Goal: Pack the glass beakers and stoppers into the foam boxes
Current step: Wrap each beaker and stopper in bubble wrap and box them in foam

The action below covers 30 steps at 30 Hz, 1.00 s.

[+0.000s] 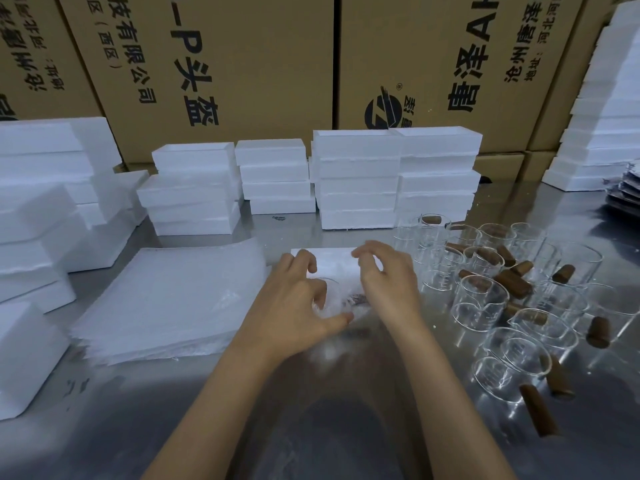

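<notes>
Wrapping this glass beaker in the thin plastic sheet, my left hand grips the bundle just before the open foam box. My right hand hovers with curled fingers; whether it pinches the sheet, I cannot tell. I should fold tightly so the brown stopper stays inside.

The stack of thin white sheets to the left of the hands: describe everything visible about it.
The stack of thin white sheets lies flat on the shiny metal table, left of the left hand. The sheets look like soft, slightly see-through foam wrap, squarish, piled unevenly so their near edges fan out. The far right corner curls upward. White foam boxes stand behind and to the left. The left hand's wrist lies at its right edge; contact is unclear.
</notes>
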{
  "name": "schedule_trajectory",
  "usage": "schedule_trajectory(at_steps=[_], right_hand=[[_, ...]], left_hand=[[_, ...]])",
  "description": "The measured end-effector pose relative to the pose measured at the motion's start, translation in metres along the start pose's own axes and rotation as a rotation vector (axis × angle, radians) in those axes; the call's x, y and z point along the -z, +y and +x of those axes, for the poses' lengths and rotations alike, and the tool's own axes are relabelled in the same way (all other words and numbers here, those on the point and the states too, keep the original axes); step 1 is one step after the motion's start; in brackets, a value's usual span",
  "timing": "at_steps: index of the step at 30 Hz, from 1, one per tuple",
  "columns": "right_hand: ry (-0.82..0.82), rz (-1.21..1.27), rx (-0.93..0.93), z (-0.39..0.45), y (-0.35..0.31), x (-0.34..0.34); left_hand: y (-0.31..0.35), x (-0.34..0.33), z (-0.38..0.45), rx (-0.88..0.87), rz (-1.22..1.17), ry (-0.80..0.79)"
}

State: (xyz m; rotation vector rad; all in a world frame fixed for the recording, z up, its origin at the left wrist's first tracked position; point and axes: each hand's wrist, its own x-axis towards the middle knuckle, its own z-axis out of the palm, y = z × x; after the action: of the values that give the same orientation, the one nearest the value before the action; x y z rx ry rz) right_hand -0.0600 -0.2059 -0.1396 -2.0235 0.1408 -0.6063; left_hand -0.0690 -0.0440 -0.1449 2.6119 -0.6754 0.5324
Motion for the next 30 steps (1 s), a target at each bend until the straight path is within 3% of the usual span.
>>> schedule_trajectory(at_steps=[3, 7, 12, 16, 23, 30], right_hand=[[-0.034, -0.138, -0.102, 0.006, 0.020, 0.002], [-0.060, -0.121, -0.254, 0.008, 0.031, 0.007], [-0.100, -0.132, -0.313, 0.011, 0.026, 0.014], [-0.214, -0.141, -0.303, 0.010, 0.024, 0.018], [-0.257, -0.143, -0.301, 0.010, 0.022, 0.022], [-0.245, -0.186, -0.290, 0.011, 0.021, 0.021]], left_hand=[[-0.003, -0.007, 0.000, 0.045, -0.020, -0.074], [-0.002, 0.002, 0.003, 0.112, -0.199, -0.059], [0.000, 0.015, 0.007, 0.212, -0.450, 0.196], [0.004, 0.012, 0.008, 0.198, -0.467, 0.355], [-0.001, -0.008, 0.002, 0.150, -0.225, 0.115], [0.000, -0.013, 0.000, 0.130, -0.052, 0.063]])
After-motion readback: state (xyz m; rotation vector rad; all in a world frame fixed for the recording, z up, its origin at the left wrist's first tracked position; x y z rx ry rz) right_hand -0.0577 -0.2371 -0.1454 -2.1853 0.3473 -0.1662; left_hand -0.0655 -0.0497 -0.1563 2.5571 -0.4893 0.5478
